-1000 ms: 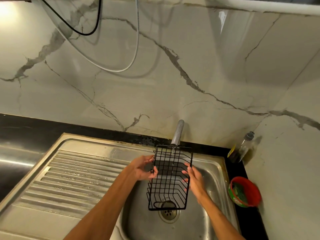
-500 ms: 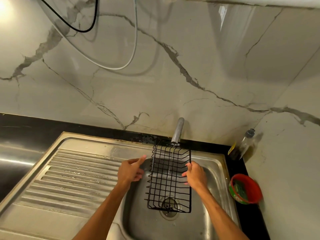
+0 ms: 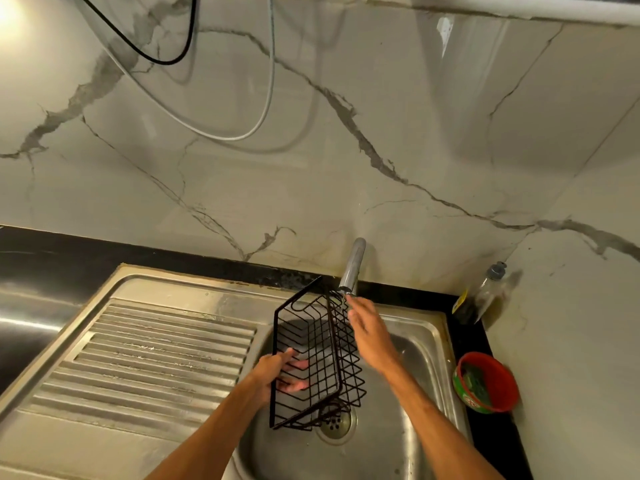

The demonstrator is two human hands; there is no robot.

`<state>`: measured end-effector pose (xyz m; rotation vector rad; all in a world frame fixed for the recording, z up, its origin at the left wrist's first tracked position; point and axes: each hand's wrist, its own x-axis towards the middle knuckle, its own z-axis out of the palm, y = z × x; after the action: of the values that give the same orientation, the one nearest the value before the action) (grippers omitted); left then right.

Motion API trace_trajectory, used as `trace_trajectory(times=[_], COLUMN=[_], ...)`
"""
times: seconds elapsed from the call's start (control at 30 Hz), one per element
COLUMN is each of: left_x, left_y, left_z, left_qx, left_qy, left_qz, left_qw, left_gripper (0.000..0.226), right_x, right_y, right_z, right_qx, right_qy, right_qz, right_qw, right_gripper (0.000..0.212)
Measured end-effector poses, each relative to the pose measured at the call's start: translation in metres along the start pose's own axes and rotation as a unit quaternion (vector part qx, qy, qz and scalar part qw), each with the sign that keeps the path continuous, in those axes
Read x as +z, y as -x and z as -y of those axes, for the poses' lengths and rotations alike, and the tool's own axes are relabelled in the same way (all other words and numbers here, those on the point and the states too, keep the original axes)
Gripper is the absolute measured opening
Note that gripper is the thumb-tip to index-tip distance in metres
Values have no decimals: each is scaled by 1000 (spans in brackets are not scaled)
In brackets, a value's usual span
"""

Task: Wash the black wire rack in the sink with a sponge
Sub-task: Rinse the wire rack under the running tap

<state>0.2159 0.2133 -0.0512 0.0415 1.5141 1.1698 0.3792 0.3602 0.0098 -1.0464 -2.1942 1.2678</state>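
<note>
1. The black wire rack (image 3: 317, 358) is over the basin of the steel sink (image 3: 420, 344), held above the drain (image 3: 336, 425). Its long axis runs from the near end, low over the drain, up and away to the far end just beside the tap spout (image 3: 352, 268), so it stands tilted, far end higher.
2. The rack is turned on its side: its open face points left toward the ribbed draining board (image 3: 156, 355), and its zigzag wire side faces right.
3. The left hand (image 3: 277, 372) grips the rack at its lower left edge; the thumb lies over the outer frame wire and the fingers show through the grid, curled inside.
4. The right hand (image 3: 369, 327) is spread flat and loose, fingers extended toward the spout tip. It lies against or just beside the rack's upper right side; whether it touches the wire I cannot tell. It holds nothing.
5. Whether water runs from the spout is hard to make out; only a faint streak shows below its tip.
6. On the black table (image 3: 491, 441) right of the sink stands a red tub (image 3: 486, 382) with something green inside, too dim to identify. Behind it, in the corner, a clear bottle (image 3: 485, 296) leans against the marble wall (image 3: 311, 168).
7. Both forearms are cut off by the bottom edge of the view. Two cables, one black (image 3: 166, 60) and one white (image 3: 225, 136), loop down the wall from above, and their upper ends are out of frame.
</note>
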Motion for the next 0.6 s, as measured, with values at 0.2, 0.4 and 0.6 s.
trace_trajectory(times=[0.2,0.4,0.6], left_x=[16,19,29], left_y=[-5,-14,-19], left_z=[15,11,12], left_qx=[-41,-47,-75], left_qy=[12,8,-4], left_qz=[72,93,111], left_qw=[997,995,991], left_gripper=[29,31,37], right_x=[1,11,1], right_y=[-17,2,-31], right_z=[12,-2,18], right_qx=[16,-100,-42], right_qy=[25,111,90], right_qz=[95,111,114], right_qw=[995,983,989], right_gripper=[52,60,51])
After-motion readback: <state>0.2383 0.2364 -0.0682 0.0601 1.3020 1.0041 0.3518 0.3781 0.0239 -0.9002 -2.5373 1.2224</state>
